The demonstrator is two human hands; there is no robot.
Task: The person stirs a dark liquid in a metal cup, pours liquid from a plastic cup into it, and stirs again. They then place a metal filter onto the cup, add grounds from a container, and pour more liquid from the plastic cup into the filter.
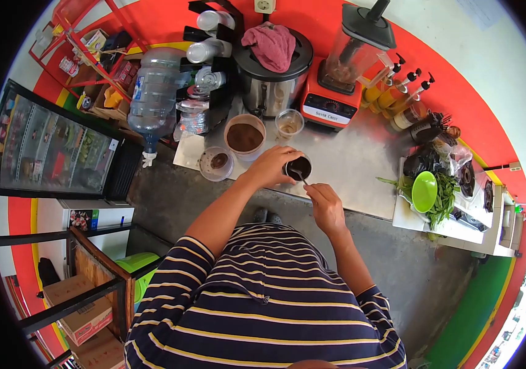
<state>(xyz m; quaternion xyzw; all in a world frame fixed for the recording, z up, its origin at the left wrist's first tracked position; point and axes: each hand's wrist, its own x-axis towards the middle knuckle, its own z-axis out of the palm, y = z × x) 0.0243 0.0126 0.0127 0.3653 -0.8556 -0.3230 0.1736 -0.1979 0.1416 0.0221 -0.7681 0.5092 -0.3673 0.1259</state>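
Observation:
My left hand (275,166) is wrapped round a small dark cup (300,166) and tilts it over the near edge of the steel counter. In my right hand (327,208) is the handle of a spoon (300,176), its other end inside the cup. What lies in the cup looks dark; I cannot make out more. Just beyond my left hand stands a tub of brown powder (244,136). Left of it sits a clear lid (216,164) with some brown powder on it. A clear plastic cup (289,123) with brownish contents stands behind the small cup.
A red blender (330,104) and a steel urn (269,86) topped by a pink cloth (270,48) stand at the back. Pump bottles (392,92) line the wall. A green bowl (424,191) and leafy greens (444,200) are on the right. A water jug (154,92) stands left.

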